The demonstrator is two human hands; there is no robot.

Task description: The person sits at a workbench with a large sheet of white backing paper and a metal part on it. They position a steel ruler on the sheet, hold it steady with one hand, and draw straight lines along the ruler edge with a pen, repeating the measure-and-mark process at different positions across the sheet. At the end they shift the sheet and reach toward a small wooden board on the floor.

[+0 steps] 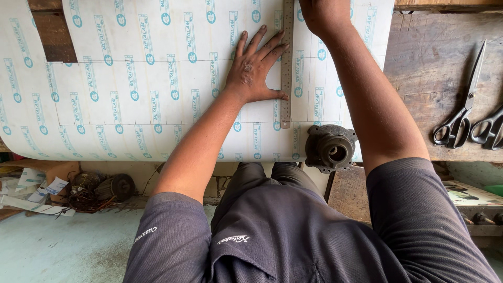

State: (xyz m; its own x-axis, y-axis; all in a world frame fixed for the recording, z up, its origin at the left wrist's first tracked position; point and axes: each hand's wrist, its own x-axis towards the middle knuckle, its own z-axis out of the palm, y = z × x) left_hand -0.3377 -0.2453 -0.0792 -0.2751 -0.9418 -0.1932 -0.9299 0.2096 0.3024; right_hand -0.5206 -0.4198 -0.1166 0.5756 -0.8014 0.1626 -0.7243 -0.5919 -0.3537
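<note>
My left hand (255, 68) lies flat and spread wide, palm down, in the upper middle of the frame, on a large white sheet with rows of blue printed marks (141, 78). It holds nothing; it presses on the sheet, and my fingertips and thumb touch the left edge of a long grey steel ruler (286, 63). The ruler runs straight up and down the frame, just to the right of that hand, from the top edge down to a point a little above the sheet's lower rim. My right hand (320, 13) sits at the very top of the frame, right of the ruler and close beside it. The frame cuts off its fingers, so I cannot tell whether they are spread, curled or gripping anything.

The sheet covers most of the wooden worktop (435, 68) and curls over its near edge. Faint straight lines cross the sheet, but what they mark is hard to make out. A dark grey cast-metal flanged housing with a round bore (331, 148) rests on the sheet's lower right part, below my right forearm. At the right of the frame, on bare wood, lie long steel scissors with black handles (463, 105); a second pair of black handles (490, 128) beside them is cut off by the frame edge.
</note>
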